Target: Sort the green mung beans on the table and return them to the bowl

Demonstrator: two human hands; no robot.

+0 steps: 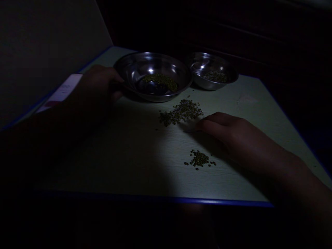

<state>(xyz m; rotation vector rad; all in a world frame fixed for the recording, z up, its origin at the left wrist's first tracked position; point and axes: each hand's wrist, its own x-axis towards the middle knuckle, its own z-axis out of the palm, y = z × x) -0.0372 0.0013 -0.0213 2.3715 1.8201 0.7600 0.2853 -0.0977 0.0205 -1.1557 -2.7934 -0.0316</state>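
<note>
Forearms (287, 160), nearest the camera, reach in from the left and right over a pale worktop (135, 138) with a blue edge (207, 200), in dim light. On it lie 2 heaps of small, dark, rounded seeds. The larger heap (181, 111), at mid-worktop on the near side of the bowls, is drawn out; its long axis runs obliquely from near left to far right. The smaller heap (199, 159), closer to the front edge, is compact, with strays widening it sideways. Of the 2 hands, the left hand (103, 81) grasps the left rim of the large bowl (158, 98), which stands upright; the seeds inside (162, 81) form a band slanting from far left to near right. The right hand (228, 129) points leftward, fingers drawn together just beside the larger heap; a thin pale sliver (190, 130) at its fingertips also points left, but whether it is held cannot be told. The small bowl (207, 84), upright at the large bowl's right, contains paler grains (215, 76). A white card (64, 88) lies beyond the left wrist.
</note>
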